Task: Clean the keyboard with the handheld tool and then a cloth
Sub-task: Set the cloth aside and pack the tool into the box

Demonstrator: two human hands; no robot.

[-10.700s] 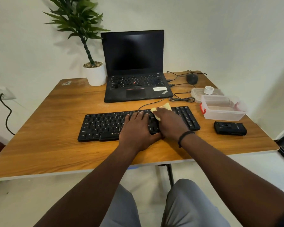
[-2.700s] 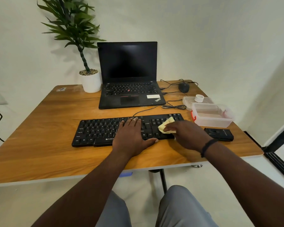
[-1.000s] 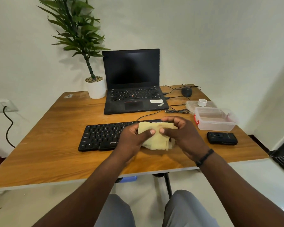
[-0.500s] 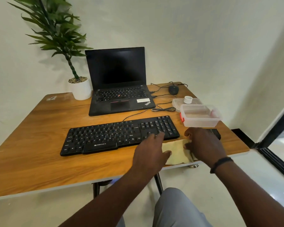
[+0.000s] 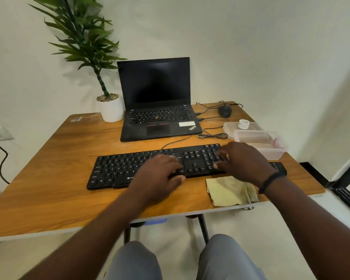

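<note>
Keyboard (image 5: 150,166), black and full-sized, lies flat near the front of the wooden counter (image 5: 49,178), its long axis running left to right across the person's view with a slight skew, the right end sitting a little farther back than the left. Its key face points up and its cable leaves the back edge toward the laptop (image 5: 158,110) beyond. Both hands are over it, palms down: the left hand (image 5: 160,176) covers the middle of the near edge, fingers loosely spread and closed on nothing, while the right hand (image 5: 242,160) hovers at or on the number-pad end, fingers also spread and empty; whether either grip actually presses the keys cannot be told through the blur. The yellow cloth (image 5: 228,190) lies crumpled on the counter just in front of the keyboard's right end, its near edge at the counter's front rim, directly below and nearest the right hand. A dark handheld device (image 5: 279,166) peeps out beside the right wrist, next to the clear plastic box (image 5: 263,144). Judging from this layout, the wiping looks finished, and any next move would likely be squaring the keyboard along its long axis with one hand at each part.
</note>
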